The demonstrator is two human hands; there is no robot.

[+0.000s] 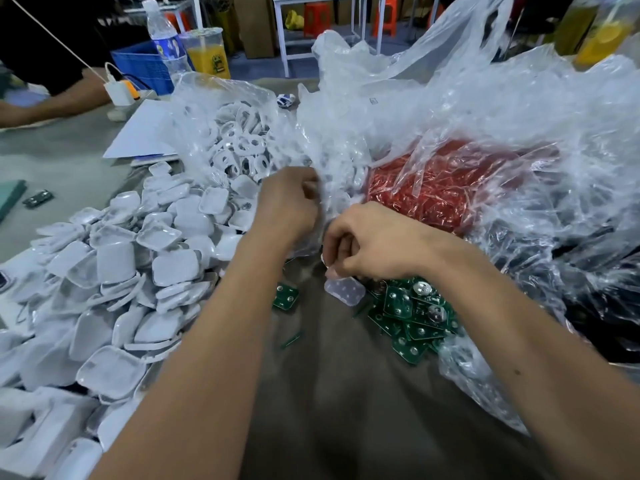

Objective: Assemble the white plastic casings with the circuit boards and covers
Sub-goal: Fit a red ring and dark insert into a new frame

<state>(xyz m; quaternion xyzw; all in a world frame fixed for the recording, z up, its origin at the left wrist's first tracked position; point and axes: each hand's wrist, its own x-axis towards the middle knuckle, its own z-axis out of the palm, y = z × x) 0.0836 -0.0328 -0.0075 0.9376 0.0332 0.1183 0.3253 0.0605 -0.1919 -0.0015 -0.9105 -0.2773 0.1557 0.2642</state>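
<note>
Above the green circuit boards, right hand fingers pinch a white square casing.

Even, bright light; glare on the plastic bags; wide-angle bending at edges.

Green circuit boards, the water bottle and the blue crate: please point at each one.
green circuit boards (412, 315): head view, middle of the pile.
water bottle (165, 38): head view, on its label.
blue crate (145, 69): head view, front wall.
</note>
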